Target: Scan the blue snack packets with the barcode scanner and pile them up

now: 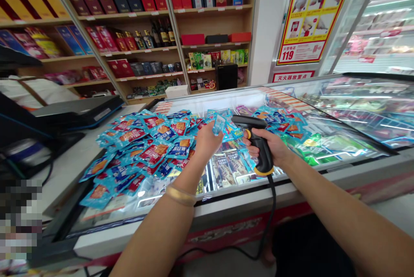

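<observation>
My left hand point(207, 140) is closed on a small blue snack packet point(219, 123), held up above the glass top of the freezer. In my right hand point(270, 144) is a black and yellow barcode scanner point(262, 153), gripped by its handle with its head pointing left toward the packet. From the handle's base a black cable point(270, 212) hangs down over the freezer's front. A big heap of blue snack packets point(155, 150) lies to the left of my hands. Past the scanner, on the right, is a smaller pile of similar packets point(284, 119).
Under the glass of the chest freezer point(226, 201) are wrapped ice creams point(231, 167). A counter point(61, 156) with dark equipment point(77, 111) stands at the left. Behind are shelves point(136, 14) of boxes and bottles, and a red and yellow poster point(315, 18) hangs on the right.
</observation>
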The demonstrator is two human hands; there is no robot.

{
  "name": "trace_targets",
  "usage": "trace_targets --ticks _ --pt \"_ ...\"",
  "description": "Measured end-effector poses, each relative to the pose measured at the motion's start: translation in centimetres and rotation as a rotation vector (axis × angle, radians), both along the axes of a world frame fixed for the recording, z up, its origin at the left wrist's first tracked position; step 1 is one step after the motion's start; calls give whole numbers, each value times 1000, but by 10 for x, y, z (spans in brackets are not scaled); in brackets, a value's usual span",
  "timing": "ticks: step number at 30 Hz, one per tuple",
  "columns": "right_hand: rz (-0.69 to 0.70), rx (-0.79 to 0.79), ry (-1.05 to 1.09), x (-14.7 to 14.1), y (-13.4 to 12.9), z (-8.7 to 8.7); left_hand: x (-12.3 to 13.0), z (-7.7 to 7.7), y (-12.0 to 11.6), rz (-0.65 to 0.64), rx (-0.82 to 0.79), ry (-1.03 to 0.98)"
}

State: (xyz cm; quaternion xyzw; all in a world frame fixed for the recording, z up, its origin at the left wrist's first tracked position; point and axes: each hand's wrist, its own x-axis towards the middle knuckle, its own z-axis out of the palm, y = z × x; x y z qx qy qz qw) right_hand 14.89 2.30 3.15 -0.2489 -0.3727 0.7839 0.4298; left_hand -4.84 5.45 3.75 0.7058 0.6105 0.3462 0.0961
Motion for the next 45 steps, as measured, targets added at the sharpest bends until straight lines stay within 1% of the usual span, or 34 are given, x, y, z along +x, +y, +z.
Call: trace_targets --ticks 8,13,16,18,20,22,25,27,29,31,33,36,40,43,45 --pt "10 15 -25 1 4 -3 0 1 -1 9 2 20" --pt "5 10 -20 -1 2 -3 1 -2 -2 5 -10 9" --pt "-37 18 12 3 3 -1 5 -3 -1 14 -3 14" --pt "-106 26 45 12 7 1 11 0 1 -35 19 26" --pt "-203 37 71 29 14 2 21 5 6 -125 63 56" --pt "-308 55 78 52 22 3 37 12 14 -207 103 104" --pt "-422 80 77 88 29 1 70 17 29 -263 87 179" --pt "-478 63 99 106 30 -1 93 15 39 -278 10 234" --pt "-511 32 132 117 28 -4 112 8 47 -291 -115 287" --pt "-521 16 163 121 25 -6 124 0 53 -302 -216 316" --pt "-524 12 181 120 23 -7 130 -8 57 -321 -242 305" --pt "-518 -5 185 115 21 -5 129 -12 59 -340 -199 256" --pt "-525 -2 152 113 18 -2 118 -7 52 -330 -126 222" --pt "-534 -3 132 110 15 0 101 -1 40 -329 -64 234" --pt "-522 4 125 102 16 2 81 3 33 -314 3 256"
